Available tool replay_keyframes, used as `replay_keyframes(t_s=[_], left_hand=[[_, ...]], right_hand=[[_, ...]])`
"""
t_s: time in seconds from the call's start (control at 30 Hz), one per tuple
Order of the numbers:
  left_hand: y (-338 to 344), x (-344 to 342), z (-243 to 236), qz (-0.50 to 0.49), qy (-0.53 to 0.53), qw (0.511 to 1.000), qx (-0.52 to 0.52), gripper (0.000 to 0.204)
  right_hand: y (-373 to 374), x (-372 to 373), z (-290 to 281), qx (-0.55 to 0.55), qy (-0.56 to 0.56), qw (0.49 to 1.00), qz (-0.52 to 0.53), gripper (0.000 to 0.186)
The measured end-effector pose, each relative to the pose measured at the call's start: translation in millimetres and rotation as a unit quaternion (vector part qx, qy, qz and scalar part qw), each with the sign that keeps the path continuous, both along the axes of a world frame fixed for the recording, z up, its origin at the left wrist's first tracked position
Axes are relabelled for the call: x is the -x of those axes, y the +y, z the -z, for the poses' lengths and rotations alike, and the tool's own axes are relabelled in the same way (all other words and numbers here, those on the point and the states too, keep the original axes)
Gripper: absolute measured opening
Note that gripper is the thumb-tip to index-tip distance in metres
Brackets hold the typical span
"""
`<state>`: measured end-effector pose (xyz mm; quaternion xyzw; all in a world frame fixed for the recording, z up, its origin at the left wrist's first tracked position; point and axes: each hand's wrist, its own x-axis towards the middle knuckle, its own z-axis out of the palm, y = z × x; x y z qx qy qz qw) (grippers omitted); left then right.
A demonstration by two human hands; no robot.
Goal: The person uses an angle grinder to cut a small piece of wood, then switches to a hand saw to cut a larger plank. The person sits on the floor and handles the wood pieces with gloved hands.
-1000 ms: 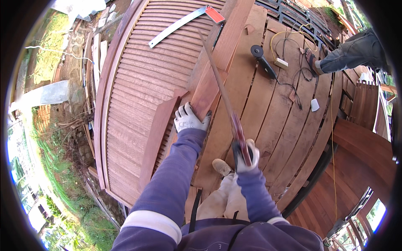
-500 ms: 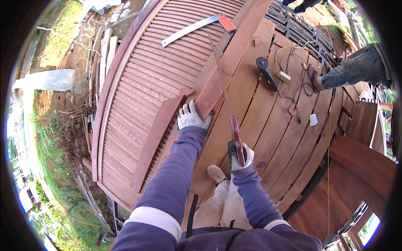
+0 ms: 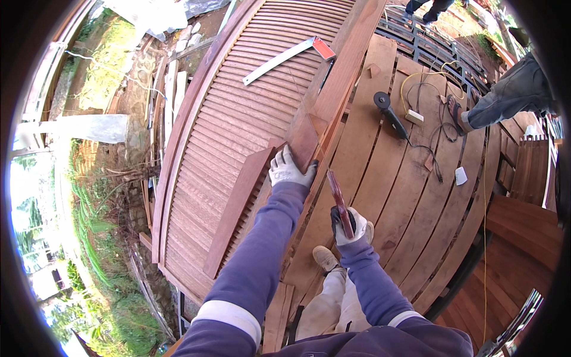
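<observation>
My left hand (image 3: pixel 289 170), in a white and grey glove, grips the near end of a reddish-brown wooden board (image 3: pixel 303 141), with fingers along its left side and the thumb to the right. A line crosses the board where this end piece meets the longer length (image 3: pixel 351 59) beyond. My right hand (image 3: pixel 351 226), gloved too, is closed around the reddish-brown handle (image 3: pixel 336 193) of what looks like a handsaw. Its thin blade, seen almost edge-on, points away over the board and is hard to follow. A loose wooden strip (image 3: pixel 241 208) lies left of my left hand.
A metal square with a red stock (image 3: pixel 323 49) rests on the ribbed wooden panel (image 3: pixel 238 113). On the deck (image 3: pixel 380 184) at right lie an angle grinder (image 3: pixel 389 116), cords and a white socket block (image 3: pixel 414 117). Another person's leg (image 3: pixel 508 95) stands at far right.
The whole view has shifted, so things sit further right. The saw has tilted, its blade now showing much thinner. The board's end piece looks turned and darker under my left hand.
</observation>
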<state>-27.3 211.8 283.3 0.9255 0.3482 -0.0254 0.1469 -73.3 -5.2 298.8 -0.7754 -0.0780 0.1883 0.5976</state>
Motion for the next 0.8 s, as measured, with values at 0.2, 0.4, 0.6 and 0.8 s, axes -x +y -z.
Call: replay_keyframes(t_s=[0.2, 0.4, 0.6, 0.8], left_hand=[[-4, -13, 3, -0.005, 0.072, 0.997, -0.024, 0.097], [1, -8, 10, -0.011, 0.068, 0.997, -0.029, 0.097], [-1, -7, 17, 0.003, 0.062, 0.997, -0.048, 0.099], [3, -12, 16, 0.007, 0.074, 0.996, -0.057, 0.099]], right_hand=[[-6, -4, 2, 0.043, -0.087, 0.994, -0.045, 0.009], [-35, 31, -24, 0.017, -0.144, 0.989, -0.026, 0.019], [-41, 32, -38, 0.036, -0.141, 0.989, -0.018, 0.017], [2, -8, -16, -0.008, -0.046, 0.999, -0.007, 0.025]])
